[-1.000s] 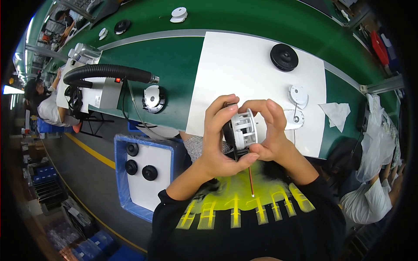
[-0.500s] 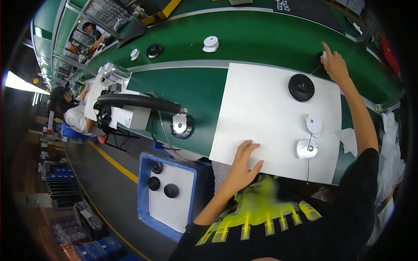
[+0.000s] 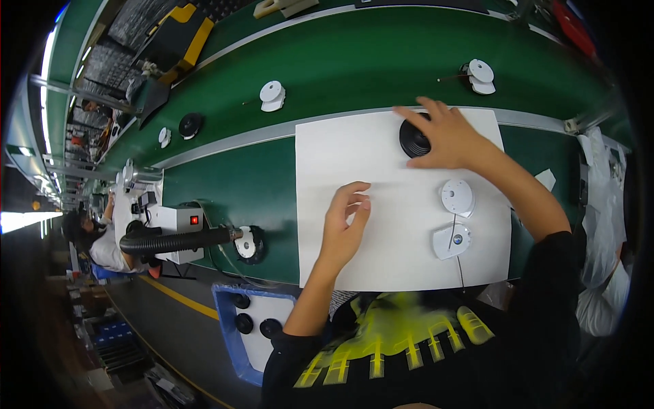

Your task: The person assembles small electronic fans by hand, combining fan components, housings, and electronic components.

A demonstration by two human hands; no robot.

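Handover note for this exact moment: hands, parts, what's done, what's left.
Right hand: resting on the black round part at the far edge of the white mat; grasp cannot be confirmed.
Left hand: empty, fingers loosely curled, hovering over mid-mat.
On the mat to the right: white round part, and nearer the body a white base with a blue centre and a thin cable.
Done: nothing shows assembled on the mat.
Left: black part not yet lifted or joined to either white piece.
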